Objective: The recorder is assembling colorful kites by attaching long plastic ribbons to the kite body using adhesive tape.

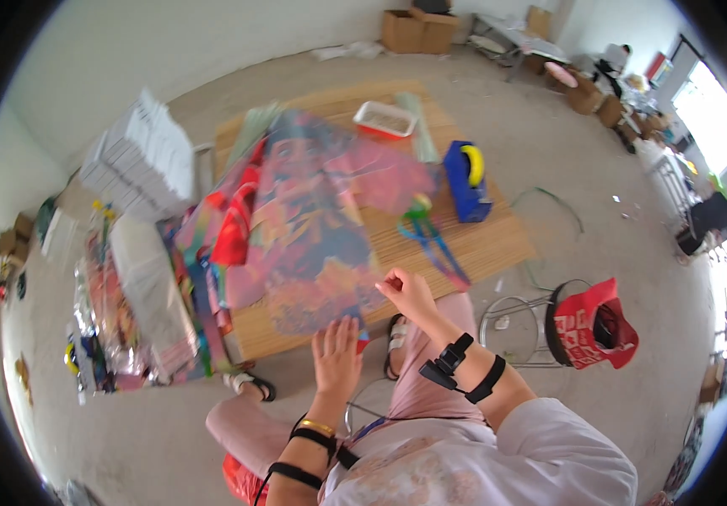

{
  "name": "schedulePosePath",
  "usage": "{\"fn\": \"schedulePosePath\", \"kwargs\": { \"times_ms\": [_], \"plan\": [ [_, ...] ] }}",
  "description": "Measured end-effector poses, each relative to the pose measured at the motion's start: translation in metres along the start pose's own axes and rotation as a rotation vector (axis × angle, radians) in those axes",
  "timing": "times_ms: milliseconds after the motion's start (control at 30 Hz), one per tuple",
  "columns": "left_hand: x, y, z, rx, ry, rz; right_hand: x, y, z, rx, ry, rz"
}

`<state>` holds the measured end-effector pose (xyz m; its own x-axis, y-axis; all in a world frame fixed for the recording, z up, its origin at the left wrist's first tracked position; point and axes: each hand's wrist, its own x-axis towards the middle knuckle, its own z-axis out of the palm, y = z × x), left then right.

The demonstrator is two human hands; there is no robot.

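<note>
A thin, brightly printed sheet in blue, pink and orange spreads over the wooden table; its picture is blurred. My left hand lies flat, fingers outstretched, on the sheet's near edge. Beside the sheet's right edge, my right hand is closed in a pinch. Whatever sits between those fingertips is too small to make out. Red glossy material lies along the sheet's left side. To the right are blue and pink ribbons and a blue tape dispenser with a yellow roll.
A white and red tray stands at the table's far side. Left of the table are stacked white boxes and a pile of plastic-wrapped goods. A red bag rests by a metal stool on the right. Cardboard boxes line the far wall.
</note>
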<state>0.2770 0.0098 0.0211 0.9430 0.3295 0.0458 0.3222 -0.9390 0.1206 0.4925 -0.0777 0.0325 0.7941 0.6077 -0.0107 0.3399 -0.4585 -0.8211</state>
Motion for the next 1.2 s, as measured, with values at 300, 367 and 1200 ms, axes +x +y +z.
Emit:
{"fn": "schedulePosePath", "kwargs": {
  "times_ms": [300,367,1200],
  "plan": [
    [-0.002,0.004,0.007,0.013,-0.040,-0.034,0.082,0.065,-0.183,-0.122,0.603,0.015],
    [0.001,0.007,0.007,0.022,-0.052,-0.029,0.102,0.085,-0.199,-0.187,0.595,0.009],
    [0.001,0.012,0.004,0.053,-0.082,-0.048,0.139,0.092,-0.203,0.402,0.396,0.545]
  ]
}}
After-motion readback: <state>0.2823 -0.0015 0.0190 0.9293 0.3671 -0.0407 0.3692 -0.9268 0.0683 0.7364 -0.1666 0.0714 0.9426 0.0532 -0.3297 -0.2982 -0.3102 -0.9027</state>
